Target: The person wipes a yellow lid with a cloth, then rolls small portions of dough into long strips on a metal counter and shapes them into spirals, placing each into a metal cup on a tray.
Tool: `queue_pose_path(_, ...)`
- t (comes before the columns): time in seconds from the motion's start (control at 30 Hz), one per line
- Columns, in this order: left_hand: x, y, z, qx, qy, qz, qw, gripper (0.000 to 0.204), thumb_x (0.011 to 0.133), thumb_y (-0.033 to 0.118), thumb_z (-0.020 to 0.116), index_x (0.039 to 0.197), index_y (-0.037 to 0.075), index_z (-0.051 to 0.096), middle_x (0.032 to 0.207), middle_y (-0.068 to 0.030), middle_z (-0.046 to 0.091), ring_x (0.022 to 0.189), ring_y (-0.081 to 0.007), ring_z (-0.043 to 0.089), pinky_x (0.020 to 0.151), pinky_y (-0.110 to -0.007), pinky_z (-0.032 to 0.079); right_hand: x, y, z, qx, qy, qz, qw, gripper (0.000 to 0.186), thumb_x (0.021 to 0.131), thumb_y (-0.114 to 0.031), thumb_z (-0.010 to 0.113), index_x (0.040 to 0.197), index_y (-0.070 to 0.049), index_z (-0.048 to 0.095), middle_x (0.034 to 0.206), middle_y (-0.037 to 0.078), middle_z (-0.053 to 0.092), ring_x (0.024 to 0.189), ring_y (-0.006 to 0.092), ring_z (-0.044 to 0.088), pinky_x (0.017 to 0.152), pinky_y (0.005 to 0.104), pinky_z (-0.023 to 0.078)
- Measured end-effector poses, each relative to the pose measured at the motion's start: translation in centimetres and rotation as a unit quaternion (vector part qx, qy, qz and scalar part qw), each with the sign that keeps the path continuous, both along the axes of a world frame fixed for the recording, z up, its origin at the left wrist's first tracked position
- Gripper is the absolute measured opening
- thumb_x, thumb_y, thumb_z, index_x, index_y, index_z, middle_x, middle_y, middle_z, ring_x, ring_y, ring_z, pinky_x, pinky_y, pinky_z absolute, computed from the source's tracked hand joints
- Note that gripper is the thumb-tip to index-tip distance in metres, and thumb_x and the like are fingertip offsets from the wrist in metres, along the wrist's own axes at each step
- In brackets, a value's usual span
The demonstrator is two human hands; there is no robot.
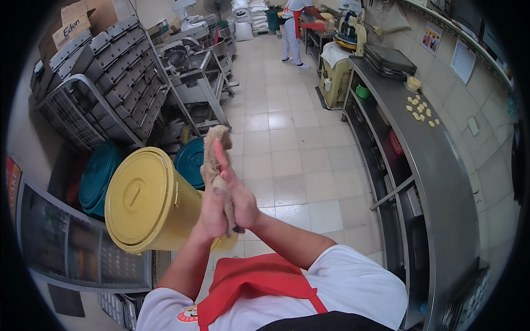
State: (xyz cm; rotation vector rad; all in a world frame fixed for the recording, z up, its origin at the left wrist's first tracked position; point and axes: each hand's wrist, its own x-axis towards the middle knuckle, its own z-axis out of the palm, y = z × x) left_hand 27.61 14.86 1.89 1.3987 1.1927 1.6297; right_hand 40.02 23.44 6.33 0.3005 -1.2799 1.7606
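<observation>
Out in front of my chest, a tan, rough-textured cloth [212,156] is pressed between my two palms. My left hand [212,214] lies against its left side, with its fingers mostly hidden behind the cloth. On the other side, my right hand [240,197] presses the cloth with its fingers stretched upward. The cloth rises above the fingertips, and a narrow end hangs out below, near my wrists. Just left of my hands stands a big yellow bin [185,201] with its round lid on.
Teal lidded bins [100,175] stand behind the yellow one, near a rack of metal pans [118,71]. Along the right wall runs a steel table [441,220] holding small dough pieces [420,110] and stacked dark trays [389,60]. A co-worker [292,33] stands at the far end.
</observation>
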Motion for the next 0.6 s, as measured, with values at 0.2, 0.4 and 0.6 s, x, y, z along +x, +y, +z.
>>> queue_pose_path(0.2, 2.3, 0.6, 4.8, -0.010, 0.028, 0.011, 0.999, 0.067, 0.117, 0.041, 0.027, 0.164, -0.007, 0.030, 0.169, -0.0193, 0.035, 0.156, -0.0286, 0.036, 0.127, -0.040, 0.027, -0.7, -1.1, 0.4, 0.021, -0.020, -0.064, 0.998, 0.070, 0.119, -0.031, 0.034, 0.173, -0.004, -0.002, 0.182, 0.009, 0.000, 0.167, 0.0204, 0.000, 0.132, 0.0350, 0.002)
queue_pose_path(0.4, -4.1, -2.3, 5.7, 0.072, -0.176, 0.091, 0.977, 0.068, 0.118, 0.043, 0.029, 0.168, -0.003, 0.020, 0.175, -0.0156, 0.026, 0.159, -0.0274, 0.030, 0.130, -0.040, 0.023, -6.8, -7.1, -0.5, 0.041, -0.078, -0.007, 0.996, 0.064, 0.118, -0.020, 0.039, 0.173, -0.004, 0.011, 0.176, 0.010, 0.024, 0.161, 0.0195, 0.022, 0.129, 0.0322, 0.016)
queue_pose_path(0.6, -8.4, -9.7, 3.1, 0.096, -0.123, 0.143, 0.977, 0.071, 0.119, 0.044, 0.030, 0.172, 0.002, 0.012, 0.178, -0.0131, 0.019, 0.162, -0.0275, 0.024, 0.132, -0.041, 0.019, -15.4, -9.0, 2.4, -0.002, -0.082, -0.014, 0.997, 0.055, 0.117, -0.019, 0.041, 0.167, 0.003, 0.031, 0.167, 0.018, 0.043, 0.156, 0.0228, 0.037, 0.127, 0.0328, 0.027)
